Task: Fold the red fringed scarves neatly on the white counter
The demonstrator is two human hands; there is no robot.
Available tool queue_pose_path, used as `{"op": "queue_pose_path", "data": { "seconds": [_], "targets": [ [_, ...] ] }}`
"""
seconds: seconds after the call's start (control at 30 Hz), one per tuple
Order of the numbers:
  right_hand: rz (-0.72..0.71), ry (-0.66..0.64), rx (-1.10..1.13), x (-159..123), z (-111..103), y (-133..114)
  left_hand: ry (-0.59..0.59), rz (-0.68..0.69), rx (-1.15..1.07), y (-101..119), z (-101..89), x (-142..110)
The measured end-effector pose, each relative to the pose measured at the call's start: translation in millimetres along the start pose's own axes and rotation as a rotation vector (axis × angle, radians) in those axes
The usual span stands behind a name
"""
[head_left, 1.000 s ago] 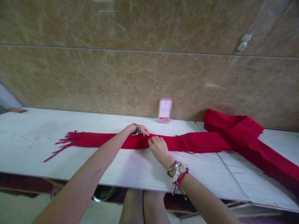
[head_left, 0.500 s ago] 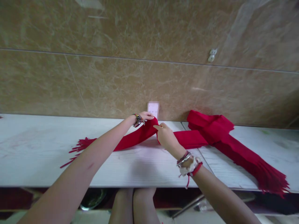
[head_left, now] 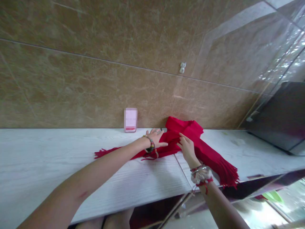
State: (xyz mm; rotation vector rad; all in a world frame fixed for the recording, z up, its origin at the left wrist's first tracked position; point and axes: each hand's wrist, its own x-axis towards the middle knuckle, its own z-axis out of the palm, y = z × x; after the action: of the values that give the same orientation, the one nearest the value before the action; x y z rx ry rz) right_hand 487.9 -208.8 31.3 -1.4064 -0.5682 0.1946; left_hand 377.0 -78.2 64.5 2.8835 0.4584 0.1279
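A long red scarf (head_left: 211, 151) with fringed ends lies on the white countertop, its right part looped over in a thick fold against the wall. My left hand (head_left: 156, 139) rests on the scarf's middle with fingers spread, gripping nothing. Just to its right, my right hand (head_left: 187, 149) touches the folded cloth. Its index finger is stretched out and its thumb stands apart, while the other fingers are partly curled. One fringed end shows beyond my left forearm; the other hangs toward the counter's front edge. Part of the scarf is hidden under my left hand and forearm.
A phone (head_left: 131, 120) leans upright on the tiled wall behind the white countertop (head_left: 107, 190). A small white cat-shaped piece (head_left: 182, 67) is fixed to the wall. A dark box-like appliance (head_left: 276, 117) stands at the right end. Below it shows a green basin (head_left: 273, 196).
The scarf's left part has been carried right and laid toward the looped part. My left hand has let go and spread; my right hand's fingers have loosened. The view has turned right.
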Motion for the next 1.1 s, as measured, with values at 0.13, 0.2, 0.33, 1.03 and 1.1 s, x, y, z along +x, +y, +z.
{"op": "queue_pose_path", "data": {
  "seconds": [0.13,0.2,0.33,1.03,1.1],
  "targets": [
    [0.2,0.103,0.234,-3,-10,20,-0.067,-0.068,0.02,-11,42.5,-32],
    [0.186,0.09,0.243,-1,-10,22,-0.034,-0.042,0.002,-20,47.8,-37],
    [0.086,0.03,-0.041,6,-14,28,0.008,0.041,-0.035,-38,45.2,-37],
    [-0.444,-0.228,-0.8,22,-34,42,0.13,0.126,0.391,-46,38.4,-62],
    [-0.425,-0.268,-0.825,21,-37,43,0.041,0.072,0.399,-39,42.2,-69]
  ]
}}
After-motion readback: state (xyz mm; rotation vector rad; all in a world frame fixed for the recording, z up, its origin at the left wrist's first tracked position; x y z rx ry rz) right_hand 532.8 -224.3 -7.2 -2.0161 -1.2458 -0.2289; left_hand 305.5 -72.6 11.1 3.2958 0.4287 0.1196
